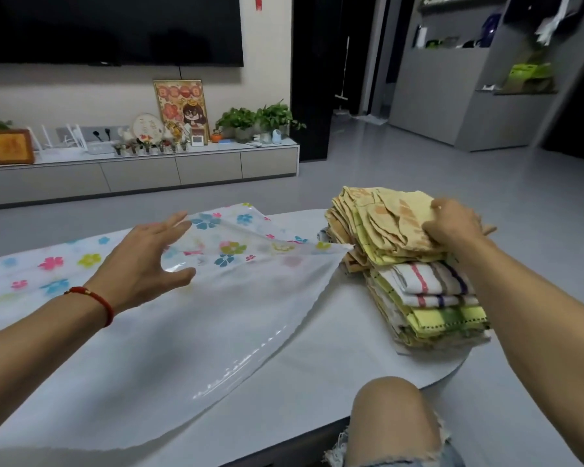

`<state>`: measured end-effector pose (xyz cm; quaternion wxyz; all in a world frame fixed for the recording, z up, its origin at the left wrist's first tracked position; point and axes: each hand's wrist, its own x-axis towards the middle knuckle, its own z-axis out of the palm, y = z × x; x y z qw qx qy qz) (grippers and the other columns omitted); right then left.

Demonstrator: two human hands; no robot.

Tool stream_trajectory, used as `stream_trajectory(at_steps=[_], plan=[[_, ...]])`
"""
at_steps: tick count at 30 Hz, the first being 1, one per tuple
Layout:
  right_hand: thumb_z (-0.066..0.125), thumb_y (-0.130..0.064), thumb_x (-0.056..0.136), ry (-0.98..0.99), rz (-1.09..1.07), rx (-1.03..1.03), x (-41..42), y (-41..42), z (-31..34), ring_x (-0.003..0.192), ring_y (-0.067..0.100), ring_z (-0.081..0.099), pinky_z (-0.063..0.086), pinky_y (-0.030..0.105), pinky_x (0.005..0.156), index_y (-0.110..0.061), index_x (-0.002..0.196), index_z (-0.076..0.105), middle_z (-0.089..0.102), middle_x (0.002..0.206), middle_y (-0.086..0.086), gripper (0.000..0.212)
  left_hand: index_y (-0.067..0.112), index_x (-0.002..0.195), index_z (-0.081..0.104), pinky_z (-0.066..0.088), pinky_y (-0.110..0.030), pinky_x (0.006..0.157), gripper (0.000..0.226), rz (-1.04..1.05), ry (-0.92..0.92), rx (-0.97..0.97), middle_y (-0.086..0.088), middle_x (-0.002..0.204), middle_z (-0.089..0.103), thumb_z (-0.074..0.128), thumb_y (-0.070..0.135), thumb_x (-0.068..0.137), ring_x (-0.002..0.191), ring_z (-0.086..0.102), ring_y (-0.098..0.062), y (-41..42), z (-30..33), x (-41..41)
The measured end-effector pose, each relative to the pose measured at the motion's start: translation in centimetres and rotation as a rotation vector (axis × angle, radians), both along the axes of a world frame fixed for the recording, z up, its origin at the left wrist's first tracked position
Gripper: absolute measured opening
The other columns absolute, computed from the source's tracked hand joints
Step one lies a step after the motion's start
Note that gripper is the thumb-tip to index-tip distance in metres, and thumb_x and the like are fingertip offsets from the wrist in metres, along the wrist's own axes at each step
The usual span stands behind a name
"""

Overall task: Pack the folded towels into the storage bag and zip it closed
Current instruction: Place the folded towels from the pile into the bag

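Item: storage bag (216, 284), clear plastic with flower print, flat on white table (317, 382); mouth edge toward towels, upper layer raised at far corner.
Item: folded towels (415, 271), tall uneven stack at table's right end, touching bag's corner.
Left hand (142, 261): fingers spread, over bag, holding nothing.
Right hand (452, 227): fingers curled onto top yellow towel.
Risks, judged: stack toppling or unfolding if lifted from top only; slippery mouth collapsing shut; overhang near table edge.
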<state>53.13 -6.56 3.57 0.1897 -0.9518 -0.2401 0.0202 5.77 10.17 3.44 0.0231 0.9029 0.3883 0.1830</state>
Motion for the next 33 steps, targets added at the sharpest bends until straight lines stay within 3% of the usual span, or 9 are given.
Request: stream_trajectory(at_steps=[3, 5, 10, 13, 21, 25, 27, 31, 33], plan=[[0.077, -0.014, 0.085, -0.07, 0.063, 0.035, 0.7, -0.4, 1.2, 0.133, 0.041, 0.045, 0.02, 0.058, 0.114, -0.031, 0.135, 0.058, 0.063, 0.13, 0.017, 0.056, 0.025, 0.151, 0.037, 0.042, -0.048, 0.106, 0.086, 0.013, -0.017, 0.039, 0.008, 0.158, 0.032, 0.076, 0.047, 0.078, 0.133, 0.042, -0.029, 0.1, -0.1, 0.0], [0.079, -0.008, 0.082, -0.022, 0.169, 0.077, 1.1, -0.7, 2.5, 0.13, 0.039, 0.046, 0.035, 0.051, 0.105, -0.03, 0.133, 0.057, 0.06, 0.135, 0.014, 0.06, 0.024, 0.15, 0.037, 0.045, -0.05, 0.104, 0.086, 0.026, -0.018, 0.054, 0.008, 0.158, 0.033, 0.076, 0.047, 0.077, 0.131, 0.043, -0.029, 0.1, 0.0, -0.1], [0.069, 0.003, 0.086, 0.625, 0.336, 0.268, -0.6, -2.2, 7.2, 0.109, 0.033, 0.063, 0.06, 0.039, 0.081, -0.027, 0.122, 0.069, 0.06, 0.131, 0.012, 0.048, 0.026, 0.152, 0.034, 0.046, -0.052, 0.103, 0.088, 0.045, 0.014, 0.048, 0.007, 0.159, 0.031, 0.075, 0.048, 0.078, 0.133, 0.04, -0.03, -0.6, 0.6, -0.2], [0.063, 0.001, 0.089, 0.798, 0.493, 0.367, -4.3, -3.4, 9.2, 0.093, 0.03, 0.073, 0.063, 0.035, 0.064, -0.023, 0.113, 0.078, 0.072, 0.122, 0.014, 0.037, 0.026, 0.153, 0.031, 0.044, -0.051, 0.106, 0.087, 0.036, 0.039, 0.038, 0.008, 0.161, 0.026, 0.074, 0.047, 0.08, 0.134, 0.038, -0.029, -1.0, 1.7, -0.3], [0.055, 0.006, 0.094, 1.29, 0.999, 0.196, -21.8, 0.0, 1.7, 0.113, 0.027, 0.071, 0.061, 0.038, 0.091, -0.014, 0.129, 0.071, 0.072, 0.132, 0.009, 0.043, 0.023, 0.154, 0.026, 0.043, -0.053, 0.105, 0.093, -0.004, 0.008, 0.04, 0.013, 0.164, 0.014, 0.075, 0.041, 0.077, 0.137, 0.033, -0.028, -1.0, 4.8, -0.1], [0.052, 0.008, 0.092, 1.341, 0.773, 0.452, -27.0, 8.1, -4.7, 0.107, 0.028, 0.069, 0.057, 0.043, 0.097, -0.018, 0.125, 0.073, 0.07, 0.13, 0.015, 0.046, 0.025, 0.154, 0.025, 0.043, -0.054, 0.103, 0.092, -0.032, -0.015, 0.04, 0.016, 0.164, 0.013, 0.072, 0.044, 0.077, 0.136, 0.032, -0.028, -1.6, 5.7, 0.1], [0.055, 0.004, 0.092, 1.19, 0.536, 0.599, -26.9, 12.1, -7.5, 0.097, 0.029, 0.068, 0.059, 0.047, 0.091, -0.02, 0.127, 0.069, 0.068, 0.131, 0.018, 0.044, 0.026, 0.154, 0.025, 0.042, -0.053, 0.104, 0.092, -0.056, -0.008, 0.052, 0.017, 0.163, 0.012, 0.071, 0.045, 0.077, 0.137, 0.031, -0.027, -2.0, 5.9, -0.1], [0.06, -0.001, 0.09, 0.951, 0.152, 0.631, -26.0, 15.6, -13.1, 0.098, 0.032, 0.066, 0.062, 0.031, 0.049, -0.02, 0.132, 0.063, 0.06, 0.133, 0.019, 0.046, 0.026, 0.154, 0.026, 0.036, -0.045, 0.112, 0.091, -0.102, -0.038, 0.034, 0.019, 0.163, 0.012, 0.07, 0.046, 0.077, 0.139, 0.031, -0.023, -2.8, 5.8, -0.6], [0.06, -0.006, 0.087, 0.882, 0.106, 0.696, -25.6, 16.7, -14.7, 0.104, 0.031, 0.066, 0.065, 0.035, 0.072, -0.023, 0.126, 0.065, 0.06, 0.132, 0.016, 0.042, 0.025, 0.153, 0.029, 0.029, -0.034, 0.115, 0.09, -0.127, -0.057, 0.031, 0.018, 0.163, 0.013, 0.068, 0.046, 0.076, 0.14, 0.031, -0.02, -3.3, 5.5, -0.9]])
